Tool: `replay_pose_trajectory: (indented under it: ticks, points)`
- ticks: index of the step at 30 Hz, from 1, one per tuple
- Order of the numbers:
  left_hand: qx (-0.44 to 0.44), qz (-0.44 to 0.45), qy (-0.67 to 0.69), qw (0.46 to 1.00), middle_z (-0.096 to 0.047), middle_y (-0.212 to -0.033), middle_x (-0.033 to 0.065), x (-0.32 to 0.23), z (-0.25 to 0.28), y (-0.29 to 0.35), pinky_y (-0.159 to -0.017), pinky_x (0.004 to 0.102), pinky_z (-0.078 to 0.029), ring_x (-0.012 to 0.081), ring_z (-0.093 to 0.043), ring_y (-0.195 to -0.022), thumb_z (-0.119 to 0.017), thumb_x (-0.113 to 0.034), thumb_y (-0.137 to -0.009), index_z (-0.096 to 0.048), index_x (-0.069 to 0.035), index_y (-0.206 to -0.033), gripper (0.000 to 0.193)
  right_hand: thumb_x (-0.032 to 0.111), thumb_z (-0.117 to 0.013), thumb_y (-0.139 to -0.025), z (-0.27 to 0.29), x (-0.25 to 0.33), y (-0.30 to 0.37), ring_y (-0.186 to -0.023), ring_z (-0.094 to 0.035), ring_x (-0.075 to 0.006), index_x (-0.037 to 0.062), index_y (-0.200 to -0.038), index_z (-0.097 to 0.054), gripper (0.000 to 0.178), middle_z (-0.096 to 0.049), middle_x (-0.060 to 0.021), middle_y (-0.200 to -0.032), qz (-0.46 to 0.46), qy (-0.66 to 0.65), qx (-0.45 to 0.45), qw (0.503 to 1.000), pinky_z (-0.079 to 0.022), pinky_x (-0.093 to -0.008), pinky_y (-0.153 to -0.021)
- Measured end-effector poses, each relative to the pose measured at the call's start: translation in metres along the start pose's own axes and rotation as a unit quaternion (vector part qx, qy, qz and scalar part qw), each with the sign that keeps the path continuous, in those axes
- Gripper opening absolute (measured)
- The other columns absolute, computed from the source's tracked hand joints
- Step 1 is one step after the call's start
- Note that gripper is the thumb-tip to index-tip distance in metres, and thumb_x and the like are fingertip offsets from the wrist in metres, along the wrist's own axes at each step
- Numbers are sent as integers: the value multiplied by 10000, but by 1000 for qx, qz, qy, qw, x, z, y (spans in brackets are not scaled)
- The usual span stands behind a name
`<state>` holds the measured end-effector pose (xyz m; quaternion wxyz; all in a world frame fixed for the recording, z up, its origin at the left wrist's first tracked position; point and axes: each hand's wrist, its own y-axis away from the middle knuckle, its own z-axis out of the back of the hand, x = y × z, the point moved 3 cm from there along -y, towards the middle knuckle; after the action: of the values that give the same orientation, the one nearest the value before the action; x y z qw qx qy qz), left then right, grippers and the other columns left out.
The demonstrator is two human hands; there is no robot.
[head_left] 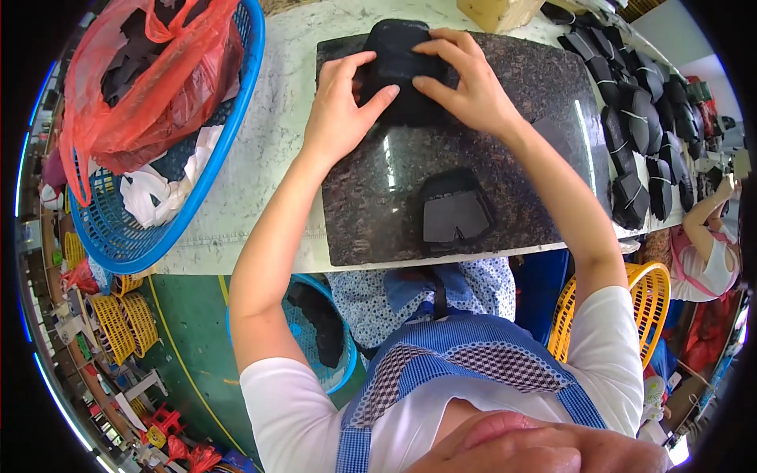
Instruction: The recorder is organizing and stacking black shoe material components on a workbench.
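A dark stack of black sheet pieces (400, 57) with rounded corners lies at the far side of a speckled stone slab (378, 229). My left hand (341, 110) grips its left edge, thumb and fingers bent around that side. From the right, my right hand (473, 87) has curled fingers on the upper part and its thumb lower down on the black material. How many layers the stack has, I cannot tell. Nearer to me on the slab rests another small stack of black cut pieces (456, 214), notched at its near edge.
A blue basket (251, 87) with a red plastic bag (150, 102) stands at the left. Several tied black bundles (635, 118) line the table's right side. Below are a light-blue basket (341, 378) and a yellow basket (650, 299). Another person's arm (710, 201) shows at far right.
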<state>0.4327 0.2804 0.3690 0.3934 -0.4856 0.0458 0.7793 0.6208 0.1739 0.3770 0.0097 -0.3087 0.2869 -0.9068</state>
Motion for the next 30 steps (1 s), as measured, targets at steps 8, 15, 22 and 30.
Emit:
replay_pose_trajectory:
  ticks: [8, 15, 22, 30]
  points:
    - [45, 118, 273, 954, -570, -1123, 90, -42, -10, 59, -684, 331, -532, 149, -608, -761, -829, -204, -866, -539, -54, -1321, 560, 122, -760, -809, 24, 37, 28, -965, -633, -300, 61, -1207, -641, 420, -621, -134, -1099, -128, -180, 122, 968, -514, -387, -892]
    - [-35, -55, -176, 982, -611, -1040, 84, -35, 15, 62, -702, 360, -542, 233, -639, -824, -760, -201, -894, -678, -81, -1128, 275, 127, -817, -778, 31, 42, 33, -959, -632, -325, 62, -1027, -699, 283, -637, -93, -977, 37, 23, 12, 999, -535, -410, -833]
    - [-49, -14, -66, 996, -609, -876, 55, -44, 23, 79, -589, 275, -461, 142, -583, -674, -746, -41, -864, -696, -79, -1042, 189, 174, -800, -814, 6, 44, 40, -967, -630, -296, 55, -922, -726, 177, -670, -80, -959, 55, -38, 144, 987, -533, -403, -839]
    - [77, -212, -132, 965, -656, -1107, 101, -45, -8, 70, -911, 423, -512, 305, -627, -1071, -768, -142, -836, -690, -42, -1057, 254, 122, -727, -915, 70, 61, 38, -803, -672, -136, 17, -993, -746, 132, -728, -76, -876, -160, -95, -109, 976, -536, -292, -731]
